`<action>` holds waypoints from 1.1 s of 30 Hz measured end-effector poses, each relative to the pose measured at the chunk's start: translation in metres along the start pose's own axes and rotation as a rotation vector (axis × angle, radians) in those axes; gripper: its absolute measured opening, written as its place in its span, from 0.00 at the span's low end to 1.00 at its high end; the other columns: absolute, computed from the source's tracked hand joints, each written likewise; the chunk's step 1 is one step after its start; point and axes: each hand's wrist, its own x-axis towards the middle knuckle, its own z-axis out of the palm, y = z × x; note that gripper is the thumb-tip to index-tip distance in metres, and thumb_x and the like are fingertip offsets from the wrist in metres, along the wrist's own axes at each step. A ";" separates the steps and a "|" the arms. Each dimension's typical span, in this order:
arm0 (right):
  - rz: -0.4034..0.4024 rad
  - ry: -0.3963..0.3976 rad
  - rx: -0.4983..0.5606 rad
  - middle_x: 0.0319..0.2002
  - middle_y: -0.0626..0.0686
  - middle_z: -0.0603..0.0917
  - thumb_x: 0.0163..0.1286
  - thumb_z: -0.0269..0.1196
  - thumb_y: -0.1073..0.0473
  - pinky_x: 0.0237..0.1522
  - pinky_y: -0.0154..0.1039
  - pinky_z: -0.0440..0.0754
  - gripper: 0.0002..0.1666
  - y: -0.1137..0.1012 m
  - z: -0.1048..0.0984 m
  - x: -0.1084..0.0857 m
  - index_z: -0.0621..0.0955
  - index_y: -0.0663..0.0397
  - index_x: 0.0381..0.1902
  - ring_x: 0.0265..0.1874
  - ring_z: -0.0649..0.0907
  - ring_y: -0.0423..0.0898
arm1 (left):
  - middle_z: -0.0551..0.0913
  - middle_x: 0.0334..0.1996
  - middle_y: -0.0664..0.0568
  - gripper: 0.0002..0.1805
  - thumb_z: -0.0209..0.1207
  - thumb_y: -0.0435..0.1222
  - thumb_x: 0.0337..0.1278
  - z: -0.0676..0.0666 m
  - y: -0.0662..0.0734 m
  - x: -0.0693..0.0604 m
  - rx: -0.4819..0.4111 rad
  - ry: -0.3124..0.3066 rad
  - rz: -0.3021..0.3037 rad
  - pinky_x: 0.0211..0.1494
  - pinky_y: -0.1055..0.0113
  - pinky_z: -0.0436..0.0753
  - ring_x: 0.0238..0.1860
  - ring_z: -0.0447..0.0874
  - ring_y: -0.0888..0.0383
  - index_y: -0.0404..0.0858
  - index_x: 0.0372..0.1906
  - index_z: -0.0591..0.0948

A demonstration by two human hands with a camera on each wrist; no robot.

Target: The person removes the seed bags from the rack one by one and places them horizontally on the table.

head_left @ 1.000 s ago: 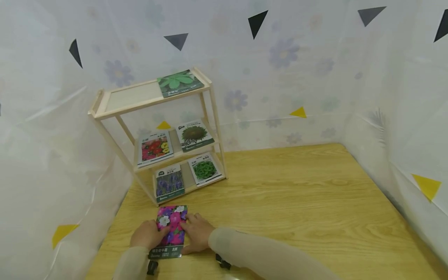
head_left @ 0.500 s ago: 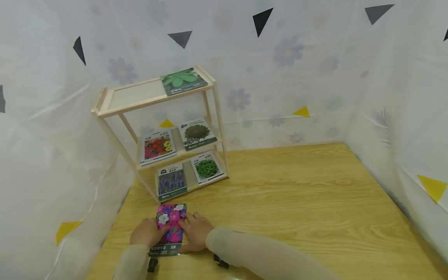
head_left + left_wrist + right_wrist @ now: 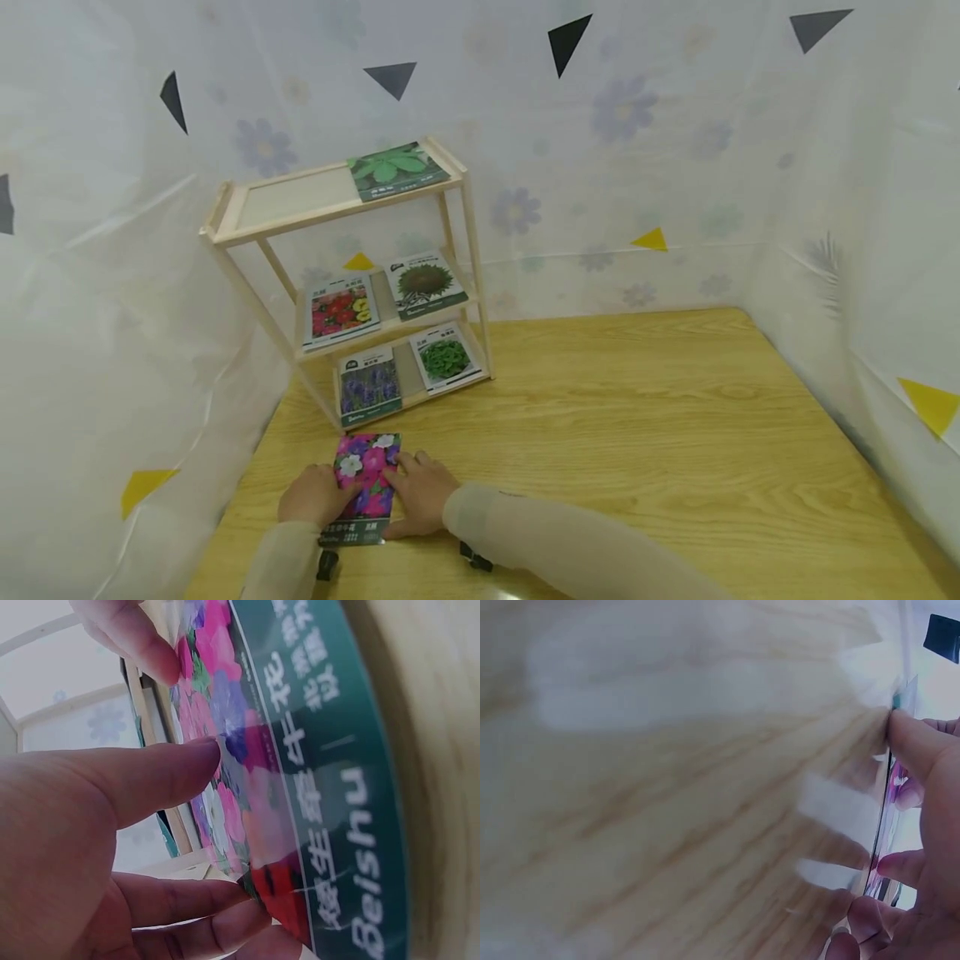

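A flower seed packet (image 3: 367,479) with pink, purple and white blooms and a dark green lower band lies on the table in front of the rack. My left hand (image 3: 313,495) holds its left side. In the left wrist view, that hand's thumb (image 3: 172,769) lies on the printed face, while its other fingers (image 3: 199,930) curl at the edge and are partly hidden. My right hand (image 3: 424,495) rests along the opposite side with fingers spread. In the right wrist view, its thumb (image 3: 915,742) and fingertips touch the packet's thin edge.
Behind the packet stands a three-tier wooden rack (image 3: 330,221). On it lie a green-leaf packet (image 3: 397,172), a red-flower packet (image 3: 341,312), a sunflower packet (image 3: 425,283), a lavender packet (image 3: 370,385) and a leafy-herb packet (image 3: 444,358). The wooden table (image 3: 637,417) extends right, toward a patterned curtain (image 3: 675,167).
The head view has shifted slightly, so the rack appears a little farther right and higher. Both hands keep their places on the seed packet.
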 end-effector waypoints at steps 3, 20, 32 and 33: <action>-0.004 0.012 0.011 0.70 0.50 0.61 0.52 0.53 0.17 0.60 0.42 0.73 0.56 0.001 0.002 0.001 0.62 0.37 0.73 0.63 0.68 0.48 | 0.81 0.35 0.34 0.32 0.64 0.52 0.52 -0.001 -0.001 -0.001 -0.001 0.001 0.004 0.37 0.46 0.81 0.36 0.82 0.40 0.22 0.39 0.80; -0.026 0.030 0.263 0.71 0.51 0.59 0.61 0.55 0.25 0.63 0.43 0.71 0.53 0.027 -0.027 -0.014 0.56 0.44 0.76 0.67 0.65 0.49 | 0.78 0.36 0.33 0.33 0.62 0.51 0.56 -0.028 0.008 -0.010 0.006 0.193 0.072 0.32 0.44 0.81 0.32 0.81 0.39 0.21 0.46 0.78; -0.004 0.175 0.298 0.71 0.54 0.63 0.67 0.50 0.27 0.65 0.49 0.67 0.49 0.068 -0.108 -0.057 0.55 0.47 0.76 0.67 0.66 0.51 | 0.81 0.42 0.35 0.31 0.63 0.48 0.58 -0.077 0.044 -0.018 -0.048 0.557 0.355 0.38 0.45 0.81 0.39 0.81 0.40 0.26 0.54 0.76; -0.004 0.195 0.294 0.71 0.54 0.63 0.67 0.51 0.28 0.65 0.50 0.67 0.49 0.073 -0.115 -0.061 0.55 0.47 0.76 0.68 0.66 0.51 | 0.81 0.41 0.35 0.30 0.63 0.48 0.58 -0.081 0.047 -0.019 -0.046 0.588 0.384 0.38 0.45 0.81 0.38 0.81 0.40 0.25 0.54 0.77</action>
